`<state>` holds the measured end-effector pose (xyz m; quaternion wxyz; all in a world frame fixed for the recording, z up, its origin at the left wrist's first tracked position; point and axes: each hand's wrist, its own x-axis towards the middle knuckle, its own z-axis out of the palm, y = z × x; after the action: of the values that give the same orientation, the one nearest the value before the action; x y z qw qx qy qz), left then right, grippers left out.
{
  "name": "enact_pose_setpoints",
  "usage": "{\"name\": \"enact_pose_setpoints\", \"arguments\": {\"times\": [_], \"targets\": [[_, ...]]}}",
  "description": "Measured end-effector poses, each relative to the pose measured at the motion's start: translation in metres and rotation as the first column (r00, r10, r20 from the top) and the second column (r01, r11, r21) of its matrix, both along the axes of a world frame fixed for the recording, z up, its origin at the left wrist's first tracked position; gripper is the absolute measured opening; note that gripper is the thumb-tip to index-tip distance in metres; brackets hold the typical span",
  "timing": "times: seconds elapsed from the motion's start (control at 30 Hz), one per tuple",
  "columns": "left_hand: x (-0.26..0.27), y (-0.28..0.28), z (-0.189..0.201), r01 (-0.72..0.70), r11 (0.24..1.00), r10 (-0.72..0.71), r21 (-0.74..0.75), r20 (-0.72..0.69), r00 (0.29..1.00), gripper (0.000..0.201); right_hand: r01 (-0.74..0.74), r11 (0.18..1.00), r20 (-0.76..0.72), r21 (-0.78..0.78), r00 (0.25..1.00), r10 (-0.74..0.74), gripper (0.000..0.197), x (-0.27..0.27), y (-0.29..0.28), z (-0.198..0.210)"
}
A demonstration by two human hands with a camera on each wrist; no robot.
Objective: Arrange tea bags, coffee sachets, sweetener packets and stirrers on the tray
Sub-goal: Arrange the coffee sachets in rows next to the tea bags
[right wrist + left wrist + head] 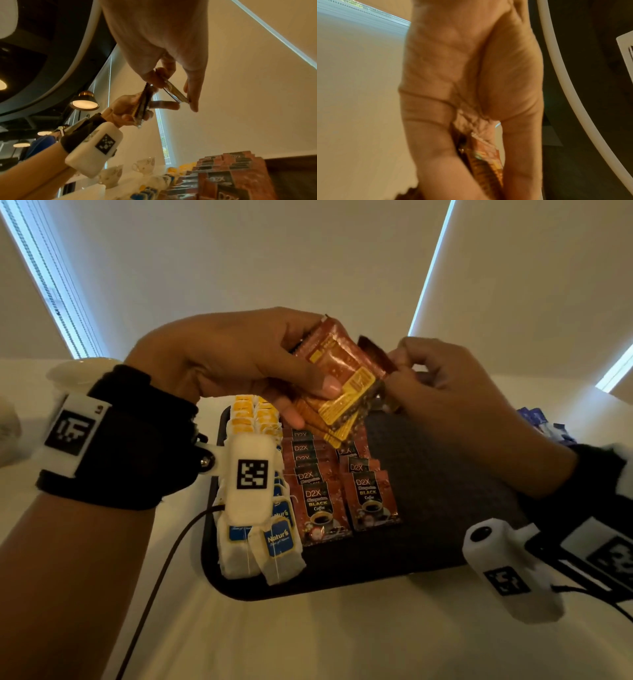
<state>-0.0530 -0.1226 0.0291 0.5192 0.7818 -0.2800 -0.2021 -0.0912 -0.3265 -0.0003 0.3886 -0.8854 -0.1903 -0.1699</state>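
Gripping with my left hand (239, 361), I hold a stack of coffee sachets (337, 385) at frame centre, above the tray (428, 481). With my right hand (442, 381) I pinch one sachet (375, 352) just beside the stack, its grip narrow.

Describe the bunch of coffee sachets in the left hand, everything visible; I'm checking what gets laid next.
The bunch of coffee sachets is a thin stack of glossy reddish-brown foil packets with yellow printed panels facing the camera. It is held tilted in the air above the tray, clear of the rows already laid. The left hand grips it, thumb across the front. The right hand pinches one sachet peeled off beside it.
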Motion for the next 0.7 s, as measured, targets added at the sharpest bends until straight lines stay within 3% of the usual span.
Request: {"name": "enact_pose_setpoints", "arguments": {"times": [0.1, 0.2, 0.3, 0.37, 0.43, 0.57, 0.7], "targets": [[-0.002, -0.002, -0.002, 0.039, 0.999, -0.039, -0.004, 0.008, 0.999, 0.033, -0.107, 0.991, -0.164, 0.079, 0.979, 0.118, 0.019, -0.001, 0.005, 0.002], [-0.003, 0.002, 0.0, 0.061, 0.998, -0.061, -0.022, 0.01, 0.998, 0.028, -0.219, 0.928, -0.366, 0.302, 0.872, 0.325, 0.019, 0.001, 0.0, 0.002], [-0.003, 0.006, 0.003, 0.015, 1.0, -0.016, 0.025, 0.032, 0.999, 0.032, -0.16, 0.897, -0.356, 0.413, 0.878, 0.32, 0.024, 0.0, -0.007, 0.002], [-0.001, 0.01, 0.005, -0.043, 0.997, 0.039, 0.064, 0.052, 0.998, 0.034, -0.082, 0.933, -0.338, 0.351, 0.918, 0.207, 0.021, -0.001, -0.016, -0.002], [0.003, 0.015, 0.006, -0.138, 0.987, 0.132, 0.083, 0.08, 0.988, 0.035, -0.027, 0.974, -0.418, 0.224, 0.9, 0.121, 0.02, -0.002, -0.025, -0.01], [0.007, 0.023, 0.006, -0.252, 0.965, 0.245, 0.072, 0.093, 0.965, 0.033, -0.058, 0.998, -0.657, -0.026, 0.753, 0.027, 0.028, -0.008, -0.029, -0.029], [0.006, 0.021, 0.005, -0.27, 0.958, 0.262, 0.093, 0.091, 0.961, 0.034, -0.162, 0.986, -0.756, -0.034, 0.649, 0.081, 0.024, -0.016, -0.016, -0.046]]}}
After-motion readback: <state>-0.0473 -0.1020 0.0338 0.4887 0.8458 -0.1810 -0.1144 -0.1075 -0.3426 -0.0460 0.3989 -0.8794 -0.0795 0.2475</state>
